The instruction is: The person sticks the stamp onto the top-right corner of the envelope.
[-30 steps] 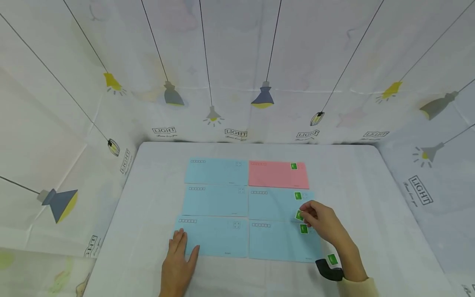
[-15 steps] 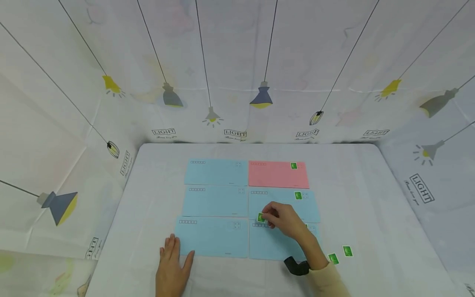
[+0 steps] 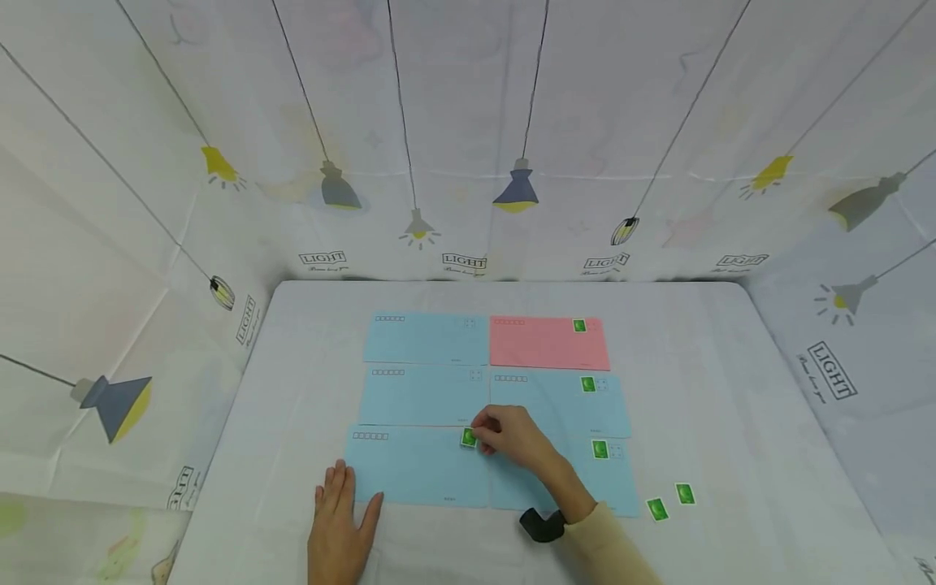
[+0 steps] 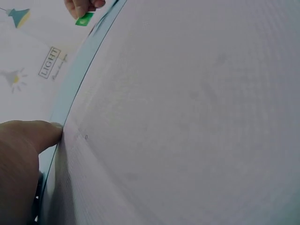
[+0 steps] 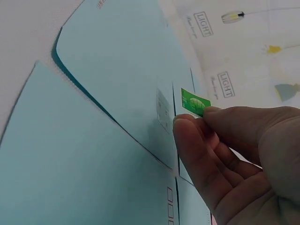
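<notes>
Between thumb and forefinger, my right hand point(image 3: 515, 436) pinches a green stamp point(image 3: 469, 437) by its edge. In the head view the stamp overlaps the top right corner of the front left blue envelope point(image 3: 417, 471); the right wrist view shows it raised over the printed stamp box point(image 5: 162, 110). My left hand point(image 3: 341, 520) lies flat with fingers extended at that envelope's lower left corner, its thumb point(image 4: 44, 133) at the near edge. Under the right forearm lies the front right blue envelope point(image 3: 578, 479), bearing a green stamp point(image 3: 600, 449).
Behind these lie more blue envelopes point(image 3: 424, 396) and one pink envelope point(image 3: 544, 345). Stamps sit on the pink envelope and the middle right blue envelope point(image 3: 541, 398). Two loose stamps point(image 3: 657, 509) rest on the white table at right. A patterned curtain point(image 3: 453, 122) hangs behind.
My right hand has carried the pinched stamp left, from over the right-hand envelopes to the front left one. My left hand has slid slightly left and toward me.
</notes>
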Action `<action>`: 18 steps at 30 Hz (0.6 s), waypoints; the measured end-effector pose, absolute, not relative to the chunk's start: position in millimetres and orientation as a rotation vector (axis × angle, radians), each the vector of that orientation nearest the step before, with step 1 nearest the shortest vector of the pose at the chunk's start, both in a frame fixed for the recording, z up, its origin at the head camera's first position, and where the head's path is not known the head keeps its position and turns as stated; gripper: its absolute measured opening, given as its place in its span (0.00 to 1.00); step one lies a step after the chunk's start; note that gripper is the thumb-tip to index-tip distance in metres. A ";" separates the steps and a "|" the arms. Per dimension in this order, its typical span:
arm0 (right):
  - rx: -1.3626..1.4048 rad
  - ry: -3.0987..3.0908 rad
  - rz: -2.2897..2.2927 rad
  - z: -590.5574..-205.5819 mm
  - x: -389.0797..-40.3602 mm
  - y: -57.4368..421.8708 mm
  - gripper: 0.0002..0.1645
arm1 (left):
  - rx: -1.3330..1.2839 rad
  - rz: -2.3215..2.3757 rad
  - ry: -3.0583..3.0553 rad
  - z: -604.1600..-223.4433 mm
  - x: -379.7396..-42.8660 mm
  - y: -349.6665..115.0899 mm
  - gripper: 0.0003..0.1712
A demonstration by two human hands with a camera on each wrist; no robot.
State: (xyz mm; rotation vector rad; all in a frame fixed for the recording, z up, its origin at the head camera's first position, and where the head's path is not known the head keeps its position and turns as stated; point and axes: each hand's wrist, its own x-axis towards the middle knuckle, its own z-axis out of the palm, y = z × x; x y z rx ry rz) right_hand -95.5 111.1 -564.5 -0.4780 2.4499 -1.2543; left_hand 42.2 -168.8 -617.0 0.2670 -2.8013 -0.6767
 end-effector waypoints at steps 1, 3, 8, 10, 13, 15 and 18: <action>-0.480 2.452 -1.245 -565.7 -95.5 108.4 0.04 | 0.271 -0.685 -2.800 -617.6 42.0 -168.7 0.42; -0.483 2.463 -1.230 -568.4 -96.1 104.0 0.04 | 0.290 -0.715 -2.805 -617.9 41.4 -168.1 0.42; -0.495 2.462 -1.222 -574.8 -97.4 95.9 0.04 | 0.357 -0.768 -2.835 -616.3 40.8 -167.8 0.42; -0.498 2.459 -1.220 -575.4 -97.6 93.2 0.04 | 0.371 -0.775 -2.843 -615.3 40.6 -167.7 0.42; -0.504 2.463 -1.216 -575.6 -98.1 89.7 0.04 | 0.381 -0.787 -2.853 -613.5 39.9 -167.7 0.43; -0.511 2.467 -1.209 -576.7 -98.5 87.4 0.04 | 0.384 -0.803 -2.858 -612.6 39.6 -168.1 0.42; -0.529 2.477 -1.192 -578.1 -98.6 83.2 0.05 | 0.392 -0.827 -2.861 -611.5 39.7 -169.1 0.42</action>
